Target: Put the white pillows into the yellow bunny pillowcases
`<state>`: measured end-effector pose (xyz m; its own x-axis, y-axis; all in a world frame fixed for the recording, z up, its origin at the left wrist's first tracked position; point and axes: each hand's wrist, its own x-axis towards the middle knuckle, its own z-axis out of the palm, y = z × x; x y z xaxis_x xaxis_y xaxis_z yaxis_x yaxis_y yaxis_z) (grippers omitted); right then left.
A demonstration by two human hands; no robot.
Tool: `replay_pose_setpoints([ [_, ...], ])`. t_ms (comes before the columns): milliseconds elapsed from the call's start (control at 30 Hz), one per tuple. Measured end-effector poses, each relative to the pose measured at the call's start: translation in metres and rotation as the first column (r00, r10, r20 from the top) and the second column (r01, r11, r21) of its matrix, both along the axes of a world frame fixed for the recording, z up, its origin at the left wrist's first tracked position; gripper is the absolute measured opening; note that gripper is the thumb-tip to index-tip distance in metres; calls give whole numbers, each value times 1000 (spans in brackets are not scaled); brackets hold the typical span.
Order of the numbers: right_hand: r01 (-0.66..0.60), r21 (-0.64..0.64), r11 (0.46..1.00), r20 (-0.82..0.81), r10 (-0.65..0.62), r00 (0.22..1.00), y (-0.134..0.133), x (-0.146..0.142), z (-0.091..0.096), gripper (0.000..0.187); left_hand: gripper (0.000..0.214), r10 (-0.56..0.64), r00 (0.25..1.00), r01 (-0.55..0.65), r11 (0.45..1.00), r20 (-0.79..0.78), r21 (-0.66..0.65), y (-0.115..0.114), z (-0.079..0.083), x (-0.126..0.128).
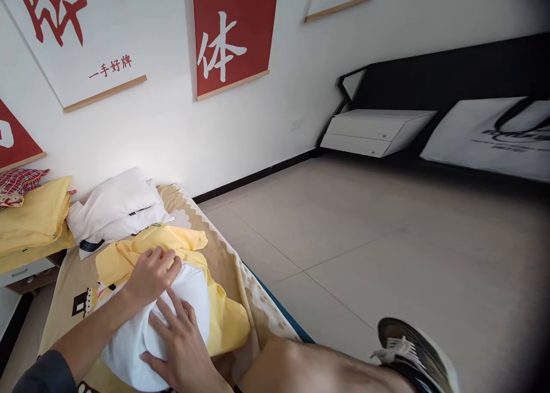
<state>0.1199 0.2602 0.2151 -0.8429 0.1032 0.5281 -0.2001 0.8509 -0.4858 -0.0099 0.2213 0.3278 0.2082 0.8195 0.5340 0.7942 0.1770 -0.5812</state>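
A white pillow [189,301] lies on a bed at the lower left, partly inside a yellow pillowcase [223,318]. My left hand [150,275] rests on the pillow's upper end with its fingers curled onto the yellow cloth at the edge. Just below it, my right hand [180,341] lies flat on the white pillow with fingers spread. My bare leg [318,370] and a dark sneaker [412,353] stick out over the floor at the bottom right.
The bed [223,255] has a beige patterned sheet. White pillows [116,207] and folded yellow bedding [36,218] lie at its head. A tiled floor [387,238] stretches right toward a white nightstand [373,130] and a black bed [472,118]. Banners hang on the wall.
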Motion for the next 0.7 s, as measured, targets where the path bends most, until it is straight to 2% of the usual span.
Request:
replay_pose_setpoints([
  [133,22,-141,990,13,-20,1000,11,-39,-13,48,14,-232,972,233,966,-26,108,-2,-9,12],
  [233,91,-183,979,-18,-96,995,24,-51,-16,41,12,-260,965,257,959,14,117,-10,-15,7],
  [333,228,-75,971,-153,-237,959,23,-35,-18,50,19,-93,985,75,990,143,121,-14,-18,-11],
  [400,361,-9,933,-245,-352,903,14,-16,-26,59,24,62,967,-88,992,248,95,-13,-19,-21],
  [467,477,-25,879,-252,-467,848,5,0,-38,66,26,208,925,-222,975,317,6,-10,-19,-27],
  [533,534,-66,843,-193,-536,822,-1,6,-49,71,25,342,881,-310,939,327,-147,-2,-20,-26],
  [600,519,-79,851,-136,-525,840,-2,0,-54,72,25,409,864,-329,900,294,-288,10,-20,-22],
  [700,379,-44,924,-95,-381,920,0,-22,-47,61,28,378,880,-253,886,289,-388,38,-22,-19],
])
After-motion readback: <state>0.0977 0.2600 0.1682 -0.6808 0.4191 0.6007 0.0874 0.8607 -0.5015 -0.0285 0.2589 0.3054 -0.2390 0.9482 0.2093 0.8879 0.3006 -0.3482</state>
